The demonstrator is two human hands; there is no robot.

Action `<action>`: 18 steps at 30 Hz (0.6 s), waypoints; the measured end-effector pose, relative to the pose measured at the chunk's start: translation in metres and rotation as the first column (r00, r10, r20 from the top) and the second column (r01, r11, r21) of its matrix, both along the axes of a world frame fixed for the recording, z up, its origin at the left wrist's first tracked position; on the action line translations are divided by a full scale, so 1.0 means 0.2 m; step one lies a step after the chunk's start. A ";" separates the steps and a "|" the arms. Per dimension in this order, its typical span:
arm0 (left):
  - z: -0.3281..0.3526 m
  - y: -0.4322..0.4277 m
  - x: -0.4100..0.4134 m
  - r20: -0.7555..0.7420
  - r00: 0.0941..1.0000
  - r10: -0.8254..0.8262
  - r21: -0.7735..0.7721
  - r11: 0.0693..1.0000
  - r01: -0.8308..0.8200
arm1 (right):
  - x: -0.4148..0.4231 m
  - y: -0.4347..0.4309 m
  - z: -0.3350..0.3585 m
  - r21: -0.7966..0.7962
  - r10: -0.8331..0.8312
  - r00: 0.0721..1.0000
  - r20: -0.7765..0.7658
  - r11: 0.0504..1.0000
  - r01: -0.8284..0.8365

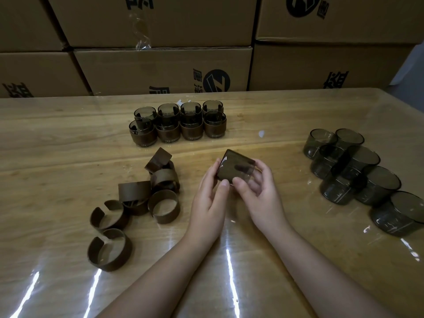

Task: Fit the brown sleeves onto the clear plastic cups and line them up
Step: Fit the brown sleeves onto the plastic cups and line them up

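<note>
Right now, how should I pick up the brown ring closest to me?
Take that brown sleeve from above, pinching its solid curved wall on the near side, thumb inside and fingers outside. It stands on its edge with the hole facing up, and its open slit faces the far side, where the wall would flex.

Printed marks stand only on the stacked brown cardboard cartons [160, 70] behind the wooden table. A round black logo [216, 81] holding slanted light strokes, somewhat like a "Z", sits on the middle lower carton, with black Chinese characters [197, 80] just left of it, turned sideways and too distorted to read. The same round black emblem [302, 5] shows, cut by the frame's top edge, on the upper right carton. Further bold black characters [335, 79] mark the lower right carton and the lower left carton [19, 90]; none can be read with certainty.
</note>
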State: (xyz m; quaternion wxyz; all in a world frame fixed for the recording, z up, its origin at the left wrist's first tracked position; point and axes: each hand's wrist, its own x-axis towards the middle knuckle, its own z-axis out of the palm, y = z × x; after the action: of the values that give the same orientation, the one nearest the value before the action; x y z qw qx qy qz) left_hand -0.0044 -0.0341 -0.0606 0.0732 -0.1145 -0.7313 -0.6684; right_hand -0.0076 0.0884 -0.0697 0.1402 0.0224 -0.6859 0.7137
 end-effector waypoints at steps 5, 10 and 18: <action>0.00 -0.02 -0.02 0.076 0.997 -0.008 0.129 0.992 -0.001 | 0.03 -0.02 0.01 0.206 0.091 0.995 -0.048 0.975 -0.080; 0.02 -0.03 -0.03 0.119 0.993 0.011 0.168 0.985 -0.031 | 0.03 -0.02 -0.01 0.366 0.050 0.999 0.019 0.929 -0.053; 0.02 -0.01 0.01 0.039 0.998 -0.044 0.143 0.989 0.038 | -0.03 0.00 -0.04 0.241 -0.095 0.995 0.012 0.966 0.090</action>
State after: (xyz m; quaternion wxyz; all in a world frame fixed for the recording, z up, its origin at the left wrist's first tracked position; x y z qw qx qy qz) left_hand -0.0033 -0.0354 -0.0571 0.0520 -0.1098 -0.6807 -0.7224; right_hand -0.0129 0.0880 -0.0781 0.1617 -0.0012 -0.7691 0.6183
